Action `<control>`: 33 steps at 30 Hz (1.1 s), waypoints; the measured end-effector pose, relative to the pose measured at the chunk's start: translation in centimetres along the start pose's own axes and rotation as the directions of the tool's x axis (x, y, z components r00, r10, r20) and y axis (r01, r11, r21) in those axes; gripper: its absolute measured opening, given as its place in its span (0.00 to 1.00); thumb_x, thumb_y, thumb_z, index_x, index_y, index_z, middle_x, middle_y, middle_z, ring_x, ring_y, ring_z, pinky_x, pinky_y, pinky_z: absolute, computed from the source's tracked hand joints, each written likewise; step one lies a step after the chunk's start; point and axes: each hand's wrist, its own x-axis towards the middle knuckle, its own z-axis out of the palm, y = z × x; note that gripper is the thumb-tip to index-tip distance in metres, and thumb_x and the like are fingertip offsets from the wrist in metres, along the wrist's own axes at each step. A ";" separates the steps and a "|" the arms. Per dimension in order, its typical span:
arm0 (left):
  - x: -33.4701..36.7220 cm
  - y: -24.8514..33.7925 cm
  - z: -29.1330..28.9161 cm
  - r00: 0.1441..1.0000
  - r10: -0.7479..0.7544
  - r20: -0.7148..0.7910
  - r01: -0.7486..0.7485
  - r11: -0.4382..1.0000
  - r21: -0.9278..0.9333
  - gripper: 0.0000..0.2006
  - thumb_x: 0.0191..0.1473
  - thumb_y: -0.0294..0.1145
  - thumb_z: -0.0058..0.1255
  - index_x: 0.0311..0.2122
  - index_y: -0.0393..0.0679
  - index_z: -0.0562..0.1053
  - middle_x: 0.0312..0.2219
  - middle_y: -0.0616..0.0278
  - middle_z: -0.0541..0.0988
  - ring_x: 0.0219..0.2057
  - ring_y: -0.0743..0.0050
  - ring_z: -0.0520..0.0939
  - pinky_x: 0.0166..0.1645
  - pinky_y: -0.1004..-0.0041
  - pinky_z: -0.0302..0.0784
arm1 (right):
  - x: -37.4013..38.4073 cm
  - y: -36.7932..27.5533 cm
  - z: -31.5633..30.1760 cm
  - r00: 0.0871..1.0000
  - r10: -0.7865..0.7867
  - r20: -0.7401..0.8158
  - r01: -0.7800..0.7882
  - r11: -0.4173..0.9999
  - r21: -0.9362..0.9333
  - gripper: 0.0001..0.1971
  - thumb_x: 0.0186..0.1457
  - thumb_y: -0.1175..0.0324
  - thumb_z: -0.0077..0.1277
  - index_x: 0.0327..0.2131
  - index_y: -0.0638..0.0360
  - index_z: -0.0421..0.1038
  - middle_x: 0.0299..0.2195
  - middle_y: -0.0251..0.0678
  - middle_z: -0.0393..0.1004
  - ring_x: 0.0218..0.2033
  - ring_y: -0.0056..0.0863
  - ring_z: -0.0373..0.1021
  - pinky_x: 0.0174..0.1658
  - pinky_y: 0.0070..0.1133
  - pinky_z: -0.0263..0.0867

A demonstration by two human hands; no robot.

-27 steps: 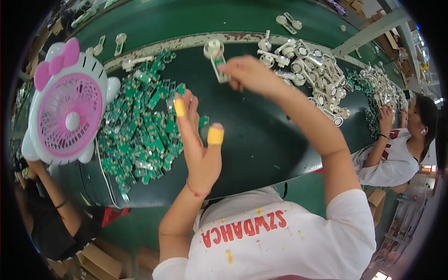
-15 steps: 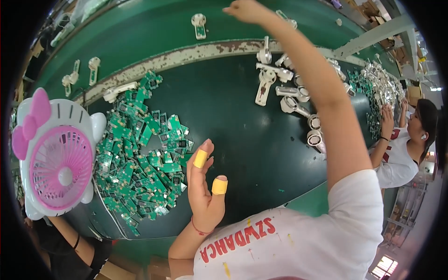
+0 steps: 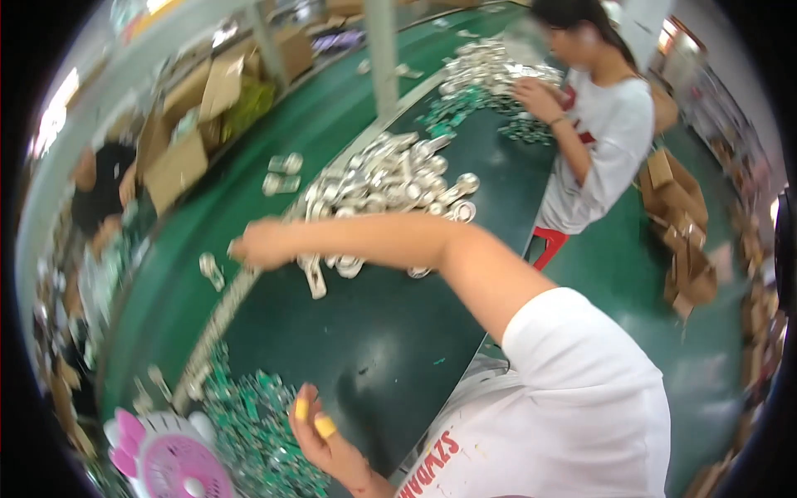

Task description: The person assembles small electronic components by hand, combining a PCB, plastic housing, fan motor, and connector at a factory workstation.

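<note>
My left hand [image 3: 325,441], with yellow tape on two fingers, is held up beside a heap of small green circuit boards [image 3: 259,415]. Its fingers are apart and nothing is in them. Reaching far across the table, my right hand [image 3: 270,243] is over the rail [image 3: 237,290] along the conveyor belt. Motion blurs its fingers, so I cannot make out a hold. Behind that forearm lies a pile of white handheld-fan housings [image 3: 390,178], partly covered by it. A single white housing [image 3: 212,271] rests on the green belt near the right hand.
A pink and white cat-shaped fan [image 3: 187,465] stands at the near left. Further white parts [image 3: 284,173] lie on the belt [image 3: 178,307]. At the far right of the table a co-worker [image 3: 598,124] handles white parts. Cardboard boxes [image 3: 187,133] stand beyond the belt.
The view has swung to the right, bringing the white pile and the co-worker further into the picture. My right arm still reaches out, now with the hand by the rail. My left hand stays open.
</note>
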 end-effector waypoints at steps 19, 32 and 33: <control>-2.4 1.3 -0.4 0.785 0.501 0.365 -0.620 0.615 0.488 0.09 0.51 0.30 0.50 0.37 0.38 0.69 0.38 0.49 0.69 0.38 0.50 0.71 0.41 0.63 0.69 | -17.8 -16.1 -6.5 0.943 0.046 0.330 -0.278 0.654 0.704 0.11 0.51 0.74 0.35 0.35 0.73 0.57 0.27 0.54 0.70 0.19 0.42 0.72 0.15 0.26 0.70; -1.5 -1.7 -1.1 0.935 0.192 0.298 -0.333 0.763 0.553 0.07 0.52 0.31 0.47 0.36 0.41 0.69 0.33 0.51 0.72 0.36 0.49 0.72 0.39 0.61 0.67 | -17.6 -14.0 -0.7 0.963 -0.004 0.268 -0.216 0.582 0.784 0.07 0.52 0.72 0.36 0.33 0.65 0.60 0.18 0.45 0.71 0.12 0.33 0.69 0.14 0.26 0.66; -1.2 -1.4 -1.1 0.923 0.189 0.334 -0.362 0.719 0.593 0.08 0.52 0.31 0.48 0.36 0.42 0.69 0.32 0.53 0.72 0.34 0.51 0.72 0.37 0.60 0.67 | -17.6 -13.9 -0.7 0.947 0.002 0.323 -0.279 0.508 0.815 0.07 0.51 0.73 0.36 0.34 0.65 0.60 0.18 0.45 0.71 0.11 0.32 0.69 0.14 0.25 0.65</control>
